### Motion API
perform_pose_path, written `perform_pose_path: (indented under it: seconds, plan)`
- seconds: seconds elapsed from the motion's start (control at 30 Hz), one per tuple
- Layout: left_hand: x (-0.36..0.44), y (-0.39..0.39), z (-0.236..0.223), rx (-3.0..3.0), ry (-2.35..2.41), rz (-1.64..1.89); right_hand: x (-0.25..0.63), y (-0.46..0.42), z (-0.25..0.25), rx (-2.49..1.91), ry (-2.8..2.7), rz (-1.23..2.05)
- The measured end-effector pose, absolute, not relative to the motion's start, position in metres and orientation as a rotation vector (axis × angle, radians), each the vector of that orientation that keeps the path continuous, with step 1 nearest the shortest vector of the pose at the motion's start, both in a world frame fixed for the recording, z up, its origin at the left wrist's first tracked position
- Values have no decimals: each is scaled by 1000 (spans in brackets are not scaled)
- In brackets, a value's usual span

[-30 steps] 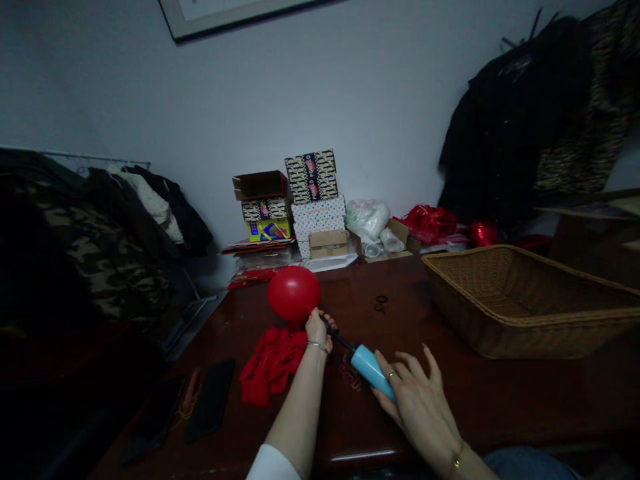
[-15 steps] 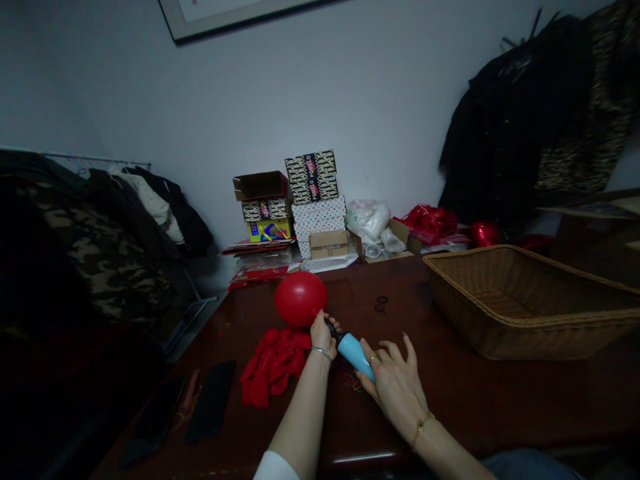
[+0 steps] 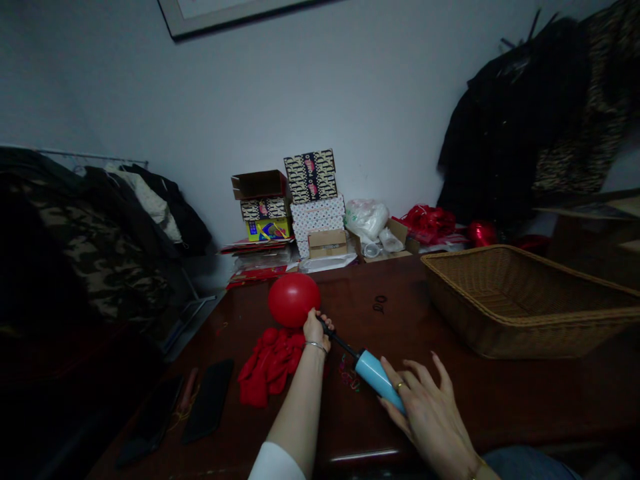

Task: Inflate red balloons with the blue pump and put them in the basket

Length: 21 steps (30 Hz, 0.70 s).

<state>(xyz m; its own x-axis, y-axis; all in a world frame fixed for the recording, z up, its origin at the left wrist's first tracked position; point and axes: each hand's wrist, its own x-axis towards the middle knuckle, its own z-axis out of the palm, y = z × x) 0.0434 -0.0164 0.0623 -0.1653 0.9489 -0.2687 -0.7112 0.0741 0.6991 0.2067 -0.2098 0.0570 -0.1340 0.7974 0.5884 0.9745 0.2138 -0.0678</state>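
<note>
A partly inflated red balloon [image 3: 293, 299] sits on the black nozzle end of a light blue hand pump [image 3: 379, 379]. My left hand [image 3: 316, 329] is pinched round the balloon's neck at the nozzle. My right hand [image 3: 425, 413] grips the rear of the blue pump barrel, with some fingers spread out. The pump's thin black rod shows between the two hands, drawn out. Below the balloon, a heap of flat red balloons [image 3: 270, 365] lies on the dark wooden table [image 3: 400, 313].
A wide wicker basket [image 3: 525, 303] stands at the right. Stacked boxes [image 3: 310, 200], bags and red items line the wall. Two dark phones [image 3: 207, 400] lie at the left front. Small rubber bands [image 3: 347, 377] lie under the pump. Clothes hang at both sides.
My right hand pushed the blue barrel in towards the balloon, then drew it back out, so the black rod shows again. My left hand stayed on the balloon's neck.
</note>
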Motion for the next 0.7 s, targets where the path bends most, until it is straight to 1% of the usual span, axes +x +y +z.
perform_pose_path:
  seconds: [0.17,0.37,0.7]
  plan:
    - [48,-18,66,362,898,1537,213,-217,52,-1638,-1968,-477]
    - [48,-19,68,383,893,1550,208,-214,57,-1645,-1960,-446]
    - [54,-29,67,407,899,1521,181,-188,70,-1727,-1972,-401]
